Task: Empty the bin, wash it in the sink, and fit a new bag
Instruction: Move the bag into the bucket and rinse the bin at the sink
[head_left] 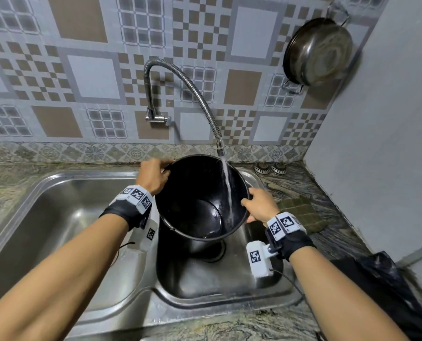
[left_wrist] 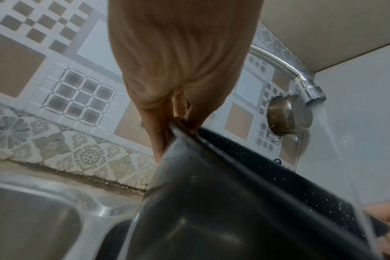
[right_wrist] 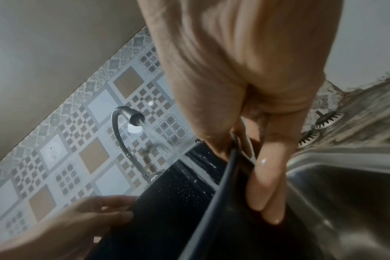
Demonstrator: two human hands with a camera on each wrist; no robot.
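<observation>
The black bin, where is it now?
In the head view the black bin is held tilted over the right basin of the sink, under the running tap, with the left hand and right hand gripping opposite rims.

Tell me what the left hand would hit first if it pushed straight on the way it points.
The left hand, gripping the bin rim, points toward the back wall. Beyond the rim, it would probably meet the patterned tile border first; depth is uncertain.
</observation>
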